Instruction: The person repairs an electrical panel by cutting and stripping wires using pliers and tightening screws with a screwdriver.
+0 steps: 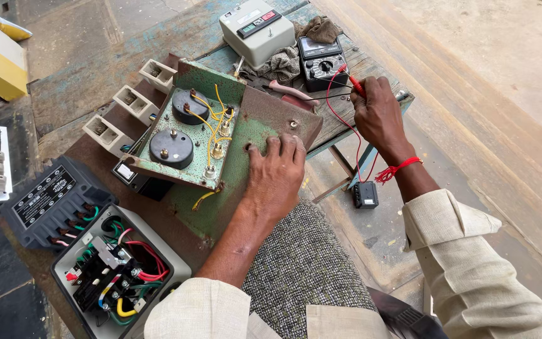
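Head view: our right hand (377, 116) pinches the red probe (354, 85) beside the black multimeter (322, 61); our left hand (277, 176) lies flat, holding nothing, on the green panel (246, 135). Advisable: steady the panel, keep fingertips behind the tip.

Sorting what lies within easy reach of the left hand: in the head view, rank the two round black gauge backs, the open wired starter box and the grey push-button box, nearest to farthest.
From the left hand:
1. Round black gauge backs, just to its left on the green panel.
2. Open wired starter box, lower left, by the knee.
3. Grey push-button box, top of the table, farthest.
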